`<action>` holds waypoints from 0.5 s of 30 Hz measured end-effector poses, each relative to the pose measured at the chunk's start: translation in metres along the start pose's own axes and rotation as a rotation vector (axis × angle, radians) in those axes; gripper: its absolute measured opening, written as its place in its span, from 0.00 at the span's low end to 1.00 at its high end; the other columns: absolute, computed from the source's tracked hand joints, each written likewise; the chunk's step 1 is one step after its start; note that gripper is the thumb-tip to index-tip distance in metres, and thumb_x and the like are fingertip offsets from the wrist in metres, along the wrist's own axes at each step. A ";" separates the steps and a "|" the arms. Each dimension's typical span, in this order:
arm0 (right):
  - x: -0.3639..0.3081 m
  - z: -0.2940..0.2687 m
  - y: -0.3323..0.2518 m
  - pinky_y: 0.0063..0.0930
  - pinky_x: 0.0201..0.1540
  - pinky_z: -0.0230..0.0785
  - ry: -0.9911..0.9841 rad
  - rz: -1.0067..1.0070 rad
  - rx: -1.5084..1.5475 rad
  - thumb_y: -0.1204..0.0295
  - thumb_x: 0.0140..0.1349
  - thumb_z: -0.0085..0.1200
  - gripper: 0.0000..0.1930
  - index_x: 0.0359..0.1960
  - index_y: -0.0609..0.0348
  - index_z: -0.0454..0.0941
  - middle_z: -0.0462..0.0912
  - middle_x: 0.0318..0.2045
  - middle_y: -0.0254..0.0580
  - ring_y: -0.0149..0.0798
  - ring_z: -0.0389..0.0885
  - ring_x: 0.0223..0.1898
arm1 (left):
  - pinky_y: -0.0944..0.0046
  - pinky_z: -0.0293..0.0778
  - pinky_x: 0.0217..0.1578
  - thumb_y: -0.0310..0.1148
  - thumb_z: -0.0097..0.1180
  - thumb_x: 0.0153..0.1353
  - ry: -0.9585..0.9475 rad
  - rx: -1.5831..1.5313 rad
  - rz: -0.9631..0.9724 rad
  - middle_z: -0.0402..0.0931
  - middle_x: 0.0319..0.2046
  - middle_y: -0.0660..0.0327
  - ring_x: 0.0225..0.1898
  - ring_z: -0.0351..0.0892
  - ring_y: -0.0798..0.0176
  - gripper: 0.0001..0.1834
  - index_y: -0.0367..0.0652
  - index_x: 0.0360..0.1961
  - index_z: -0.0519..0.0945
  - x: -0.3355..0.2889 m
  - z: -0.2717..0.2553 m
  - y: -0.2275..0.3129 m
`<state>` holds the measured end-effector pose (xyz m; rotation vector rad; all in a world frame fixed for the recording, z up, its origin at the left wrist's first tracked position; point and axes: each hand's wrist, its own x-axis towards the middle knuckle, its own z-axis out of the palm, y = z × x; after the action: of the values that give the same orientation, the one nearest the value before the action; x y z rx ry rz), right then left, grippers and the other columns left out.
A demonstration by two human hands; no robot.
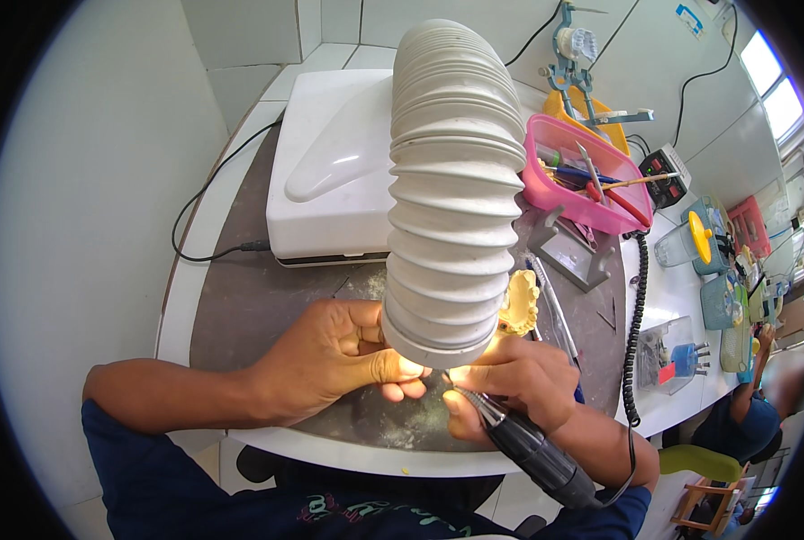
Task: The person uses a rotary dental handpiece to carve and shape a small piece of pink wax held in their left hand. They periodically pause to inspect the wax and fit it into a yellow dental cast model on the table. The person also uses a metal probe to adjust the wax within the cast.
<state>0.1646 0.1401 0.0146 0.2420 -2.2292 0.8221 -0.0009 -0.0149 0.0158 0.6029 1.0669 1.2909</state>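
Note:
Beneath the mouth of a wide white ribbed suction hose (451, 216), both my hands meet in bright light. My right hand (532, 378) grips a black rotary handpiece (532, 454), its tip angled up and left toward my left fingers. My left hand (325, 355) is closed, thumb against fingers, at the hose's rim. Whatever it pinches is too small or too hidden to make out. A yellowish dental cast (521, 301) stands just beyond my right hand, partly behind the hose. Pale dust lies on the dark work mat (240, 324) around my hands.
A white box-shaped unit (330, 171) stands behind my left hand. Back right are a pink basket (555, 144) of tools, a grey stand (573, 256) and a blue articulator (571, 54). A coiled black cord (638, 333) runs along the right. Another person (744, 409) sits far right.

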 end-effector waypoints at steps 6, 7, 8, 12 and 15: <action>0.000 0.001 0.001 0.23 0.20 0.72 0.008 -0.009 0.010 0.78 0.44 0.68 0.13 0.32 0.62 0.80 0.82 0.23 0.42 0.35 0.81 0.19 | 0.72 0.79 0.38 0.28 0.58 0.66 -0.001 -0.018 0.014 0.80 0.40 0.57 0.38 0.82 0.68 0.11 0.33 0.47 0.78 0.000 0.000 0.000; 0.000 0.001 0.001 0.23 0.20 0.72 0.013 0.001 0.003 0.78 0.44 0.68 0.13 0.32 0.62 0.80 0.82 0.23 0.42 0.35 0.81 0.19 | 0.72 0.79 0.38 0.28 0.58 0.66 0.000 -0.018 0.014 0.80 0.40 0.57 0.38 0.82 0.68 0.11 0.33 0.47 0.78 0.000 0.000 0.000; 0.000 0.001 0.001 0.23 0.20 0.72 0.018 0.011 -0.005 0.78 0.44 0.69 0.13 0.32 0.62 0.80 0.82 0.23 0.42 0.35 0.81 0.19 | 0.72 0.79 0.38 0.27 0.58 0.66 0.000 -0.018 0.013 0.80 0.40 0.57 0.38 0.82 0.68 0.11 0.33 0.47 0.78 0.000 0.000 0.000; -0.001 0.002 0.002 0.24 0.21 0.72 0.021 -0.005 0.021 0.78 0.44 0.69 0.13 0.32 0.62 0.80 0.82 0.23 0.43 0.36 0.82 0.20 | 0.72 0.79 0.38 0.27 0.58 0.66 0.000 -0.028 0.015 0.81 0.40 0.57 0.38 0.82 0.68 0.11 0.33 0.48 0.78 0.000 0.000 -0.001; 0.000 0.001 0.001 0.24 0.21 0.72 0.012 0.001 0.016 0.78 0.44 0.69 0.13 0.32 0.62 0.80 0.82 0.23 0.43 0.36 0.82 0.20 | 0.72 0.79 0.38 0.26 0.57 0.66 0.006 -0.036 0.005 0.81 0.40 0.56 0.38 0.82 0.68 0.11 0.33 0.48 0.78 0.000 0.000 0.001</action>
<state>0.1639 0.1399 0.0137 0.2433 -2.2119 0.8404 -0.0009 -0.0144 0.0165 0.5756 1.0453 1.3145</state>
